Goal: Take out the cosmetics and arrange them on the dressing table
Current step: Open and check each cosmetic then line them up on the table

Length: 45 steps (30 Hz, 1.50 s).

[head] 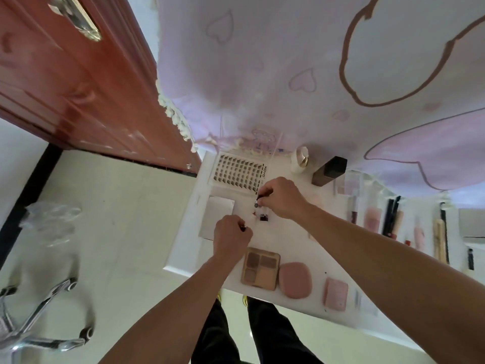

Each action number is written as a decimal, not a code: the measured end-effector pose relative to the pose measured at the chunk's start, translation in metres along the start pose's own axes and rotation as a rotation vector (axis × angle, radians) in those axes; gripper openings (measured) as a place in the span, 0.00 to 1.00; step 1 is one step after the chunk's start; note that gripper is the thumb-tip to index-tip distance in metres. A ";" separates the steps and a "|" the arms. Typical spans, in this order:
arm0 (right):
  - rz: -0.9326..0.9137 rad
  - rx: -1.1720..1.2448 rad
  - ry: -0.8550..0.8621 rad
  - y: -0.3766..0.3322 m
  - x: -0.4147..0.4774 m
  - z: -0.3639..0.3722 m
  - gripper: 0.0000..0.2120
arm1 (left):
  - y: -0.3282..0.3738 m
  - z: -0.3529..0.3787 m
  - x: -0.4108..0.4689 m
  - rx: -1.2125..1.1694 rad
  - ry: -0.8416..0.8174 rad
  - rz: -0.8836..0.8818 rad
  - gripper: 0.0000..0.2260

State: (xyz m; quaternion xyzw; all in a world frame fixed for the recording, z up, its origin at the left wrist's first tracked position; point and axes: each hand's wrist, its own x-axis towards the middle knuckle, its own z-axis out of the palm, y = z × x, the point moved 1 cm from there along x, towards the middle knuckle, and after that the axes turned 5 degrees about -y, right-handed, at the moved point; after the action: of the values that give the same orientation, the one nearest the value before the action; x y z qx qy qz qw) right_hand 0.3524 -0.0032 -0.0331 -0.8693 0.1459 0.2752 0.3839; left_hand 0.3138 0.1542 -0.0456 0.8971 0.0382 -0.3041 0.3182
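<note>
Left hand (231, 236): fingers curled, pinching a small dark piece (243, 228) at the fingertips; at 7 o'clock from the right hand, over the table.
Right hand (282, 198): fingers curled, pinching a thin dark stick (259, 197), its rounded grey tip pointing toward 7 o'clock.
Little dark block (263, 217): on the tabletop between both hands, at 6 o'clock from the stick's tip, held by neither.
Dressing table (189, 232): white, seen from above, cosmetics spread across it.
Eyelash tray (238, 174): flat, at 11 o'clock from the right fingertips, just beside them.
Grey card (219, 216): flat, at 11 o'clock from the left hand, just beside it.
Eyeshadow palette (259, 271): pans showing, at 5 o'clock from the left hand, near the front edge.
Pink puff (295, 281): just beside the palette at 3 o'clock.
Pink case (336, 294): at 3 o'clock from the puff, apart.
White jar (300, 160) and brown box (329, 170): near the back edge, at 1 o'clock from the right hand.
Brushes and tubes (393, 219): in a row at 3 o'clock from the right hand, blurred.
Pink cloth (288, 61): heart-printed, at 12 o'clock beyond the table.
Chair base (44, 311): on the floor at 8 o'clock.
</note>
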 end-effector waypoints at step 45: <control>0.035 -0.372 0.180 -0.002 -0.039 -0.011 0.12 | -0.034 -0.047 0.007 0.301 0.047 0.070 0.21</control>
State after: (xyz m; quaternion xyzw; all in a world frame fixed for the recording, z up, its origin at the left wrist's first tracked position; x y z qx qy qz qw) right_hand 0.3262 -0.0079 -0.0029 -0.9436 0.1416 0.2251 0.1970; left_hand 0.3346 0.2084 -0.0393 0.9423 -0.0317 -0.2741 0.1893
